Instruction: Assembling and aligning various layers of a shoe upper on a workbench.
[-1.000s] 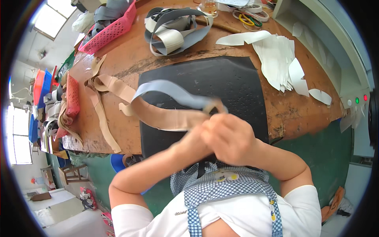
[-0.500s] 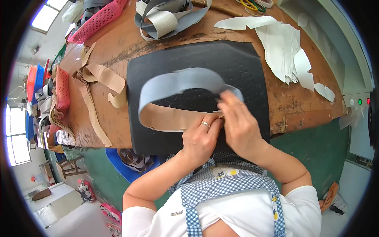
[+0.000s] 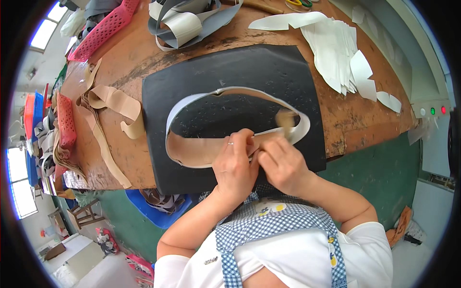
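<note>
A wide strip of material (image 3: 197,150), tan inside and pale grey outside, stands on edge in a long oval loop on a black mat (image 3: 269,62). My left hand (image 3: 235,163) pinches the loop's near side between thumb and fingers; a ring shows on one finger. Right beside it, my right hand (image 3: 283,163) is closed, fingertips at the same part of the strip. The two hands almost touch, and the exact spot they grip is hidden by the fingers. Just beyond my right hand, a small tan-brown thing (image 3: 285,119) is smeared by motion; I cannot make out its kind.
Tan strips (image 3: 117,98) lie left of the mat. Grey and white coiled strips (image 3: 185,29) and a wooden stick (image 3: 259,6) sit at the back. White cut pieces (image 3: 331,57) are at right. A pink basket (image 3: 103,36) stands far left; a blue tub (image 3: 168,218) is below the table edge.
My right hand has come down from the loop's right end to beside my left hand. The loop has opened wider to the right, its far side now showing more edge-on. The view has shifted slightly.
</note>
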A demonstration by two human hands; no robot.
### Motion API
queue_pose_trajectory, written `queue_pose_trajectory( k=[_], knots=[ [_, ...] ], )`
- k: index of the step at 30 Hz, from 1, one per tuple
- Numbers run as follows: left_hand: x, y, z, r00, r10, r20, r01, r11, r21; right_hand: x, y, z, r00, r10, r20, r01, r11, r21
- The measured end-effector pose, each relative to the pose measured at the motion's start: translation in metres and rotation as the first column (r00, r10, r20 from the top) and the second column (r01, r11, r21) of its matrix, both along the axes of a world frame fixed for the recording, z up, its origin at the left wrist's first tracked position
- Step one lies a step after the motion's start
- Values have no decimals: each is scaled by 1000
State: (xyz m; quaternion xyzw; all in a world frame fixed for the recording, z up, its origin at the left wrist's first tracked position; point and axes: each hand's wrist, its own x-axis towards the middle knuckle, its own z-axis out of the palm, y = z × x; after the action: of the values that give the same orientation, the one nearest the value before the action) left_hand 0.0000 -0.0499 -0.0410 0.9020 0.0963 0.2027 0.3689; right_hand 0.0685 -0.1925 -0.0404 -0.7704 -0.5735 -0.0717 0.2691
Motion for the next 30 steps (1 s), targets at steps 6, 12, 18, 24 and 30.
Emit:
queue_pose_trajectory(
  k=[6,12,18,24,30],
  knots=[
    [4,3,-2,992,5,-123,34,948,317,11,1,-8,964,-249,-96,258,961,98],
    [-44,63,-34,972,148,-184,-149,989,8,21,0,2,827,-301,-475,334,942,-16],
    [-53,27,-15,981,-119,-154,112,992,-55,24,17,19,582,-81,-809,5,995,-96],
    [-32,57,33,828,-528,-188,489,844,-220,13,20,13,863,-159,-480,72,978,-195],
    [-44,57,7,961,-151,-231,162,986,31,10,12,2,733,-266,-626,304,951,-48]
  ],
)
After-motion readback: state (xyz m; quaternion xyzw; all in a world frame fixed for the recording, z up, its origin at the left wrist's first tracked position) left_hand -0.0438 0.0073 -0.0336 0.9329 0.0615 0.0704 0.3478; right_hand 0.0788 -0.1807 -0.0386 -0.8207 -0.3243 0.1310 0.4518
